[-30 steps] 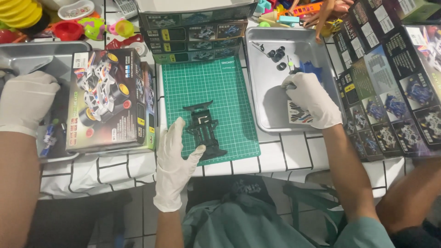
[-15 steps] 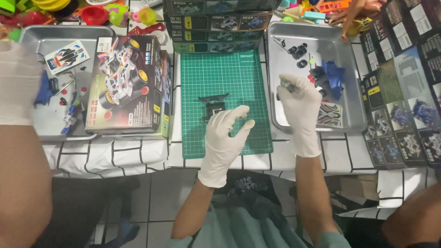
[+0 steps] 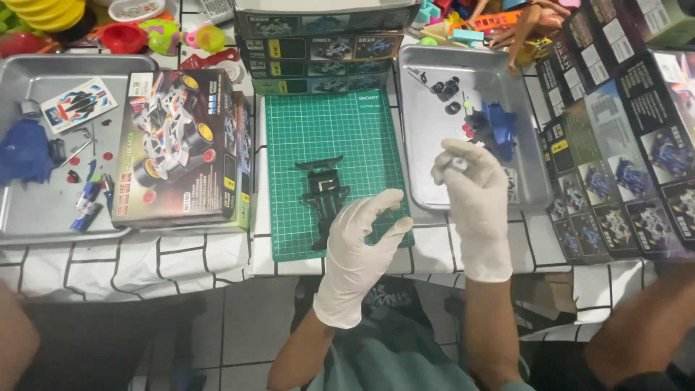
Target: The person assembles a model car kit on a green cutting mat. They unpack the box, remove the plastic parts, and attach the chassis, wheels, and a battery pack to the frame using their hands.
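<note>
Both my hands wear white gloves. My left hand (image 3: pixel 360 242) hovers with fingers spread over the near right part of a green cutting mat (image 3: pixel 318 130), just right of a black toy car chassis (image 3: pixel 323 194) lying on the mat. My right hand (image 3: pixel 474 195) is raised over the near left corner of a metal tray (image 3: pixel 532 174), fingertips pinched on a small pale part. The tray holds a blue car body (image 3: pixel 496 127) and several small black wheels (image 3: pixel 446 89).
A model car kit box (image 3: pixel 181 145) lies left of the mat, and a second metal tray (image 3: pixel 36 210) with small parts lies further left. More kit boxes (image 3: pixel 326 43) stand behind the mat and lie at the right (image 3: pixel 622 145). Other people's arms show at the bottom corners.
My right hand has lifted out of the tray toward me with the small part pinched. My left hand stayed over the mat's near edge. The view shifted slightly.
</note>
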